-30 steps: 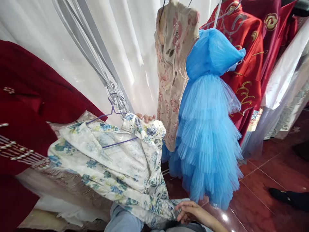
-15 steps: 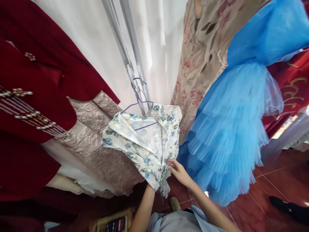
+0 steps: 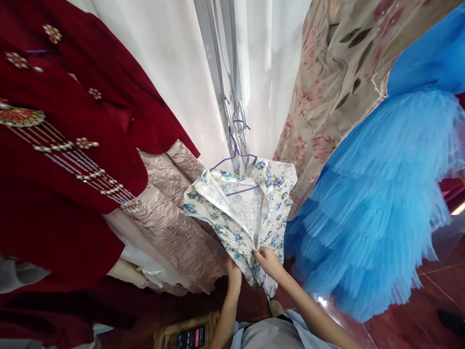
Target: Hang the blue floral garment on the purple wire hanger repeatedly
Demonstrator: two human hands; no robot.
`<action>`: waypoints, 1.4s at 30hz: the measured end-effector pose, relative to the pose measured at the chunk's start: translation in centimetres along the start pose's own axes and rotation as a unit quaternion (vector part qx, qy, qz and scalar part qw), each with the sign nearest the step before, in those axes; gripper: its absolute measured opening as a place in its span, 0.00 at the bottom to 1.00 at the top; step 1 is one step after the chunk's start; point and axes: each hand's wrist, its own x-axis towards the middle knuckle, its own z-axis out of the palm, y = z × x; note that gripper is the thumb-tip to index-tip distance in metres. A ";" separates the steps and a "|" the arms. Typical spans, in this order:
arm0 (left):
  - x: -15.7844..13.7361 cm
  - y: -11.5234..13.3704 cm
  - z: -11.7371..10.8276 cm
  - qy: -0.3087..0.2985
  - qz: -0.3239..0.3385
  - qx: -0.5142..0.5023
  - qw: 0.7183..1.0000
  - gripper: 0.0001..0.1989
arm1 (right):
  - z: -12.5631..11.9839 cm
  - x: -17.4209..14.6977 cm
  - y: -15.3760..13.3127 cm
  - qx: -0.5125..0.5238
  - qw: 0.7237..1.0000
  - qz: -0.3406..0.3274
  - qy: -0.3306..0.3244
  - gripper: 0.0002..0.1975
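Observation:
A white sleeveless-looking blouse with blue and yellow flowers hangs in front of me on a purple hanger. Its front falls open in a deep V. At the V's lower point my right hand is closed, thumb and finger pinching the front edge; whether a zip pull is between them is too small to tell. My left hand grips the blouse's lower left side, its fingers partly hidden behind the cloth.
The hanger hooks on a grey metal stand before a white curtain. Dark red garments with beads and a pink textured skirt hang left. A beige floral dress and blue tiered dress hang right. Below, a phone lies on a wooden stool.
My right hand has gone from loosely spread fingers at the blouse to a pinch on its front edge. My left hand now shows beside the cloth. The view has shifted left.

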 end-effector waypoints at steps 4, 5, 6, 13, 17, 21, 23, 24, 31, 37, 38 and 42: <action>-0.4 -0.7 -1.8 0.127 0.136 0.102 0.977 0.19 | 1.0 -1.4 1.5 0.173 0.982 0.036 -0.059 0.25; -0.9 -0.9 -1.7 0.074 0.161 0.121 0.977 0.16 | 1.2 -1.8 1.7 0.203 0.976 0.044 -0.062 0.27; -1.5 -1.1 -1.3 0.010 0.180 0.134 0.974 0.13 | 1.2 -2.3 1.7 0.225 0.971 0.048 -0.064 0.27; -4.7 -0.6 3.5 -0.068 0.213 0.144 0.964 0.10 | -0.9 -3.6 -0.6 0.269 0.959 0.040 -0.084 0.25; -5.5 -0.6 3.9 -0.071 0.254 0.155 0.952 0.09 | -3.6 -1.9 -4.9 0.281 0.958 0.010 -0.058 0.22; -5.6 -1.3 3.6 -0.038 0.300 0.184 0.935 0.13 | -6.2 0.8 -12.5 0.314 0.946 -0.065 -0.049 0.20; -5.5 -1.6 3.6 -0.021 0.312 0.196 0.929 0.13 | -7.3 2.2 -16.7 0.333 0.936 -0.111 -0.031 0.19; -5.5 -1.7 3.6 -0.019 0.316 0.200 0.927 0.13 | -7.8 2.8 -18.6 0.342 0.930 -0.135 -0.019 0.19; -5.5 -2.3 4.1 -0.076 0.315 0.212 0.922 0.15 | -10.4 7.2 -26.7 0.383 0.899 -0.207 0.056 0.16; -2.8 0.6 2.2 -0.137 0.326 0.192 0.916 0.15 | -11.6 7.2 -27.9 0.351 0.903 -0.239 0.057 0.16; -2.0 2.8 1.6 -0.121 0.351 0.169 0.913 0.15 | -11.8 6.8 -27.8 0.341 0.906 -0.247 0.052 0.16; 1.1 16.3 -0.9 0.039 0.529 0.102 0.841 0.09 | -12.2 5.2 -27.2 0.309 0.913 -0.264 0.047 0.16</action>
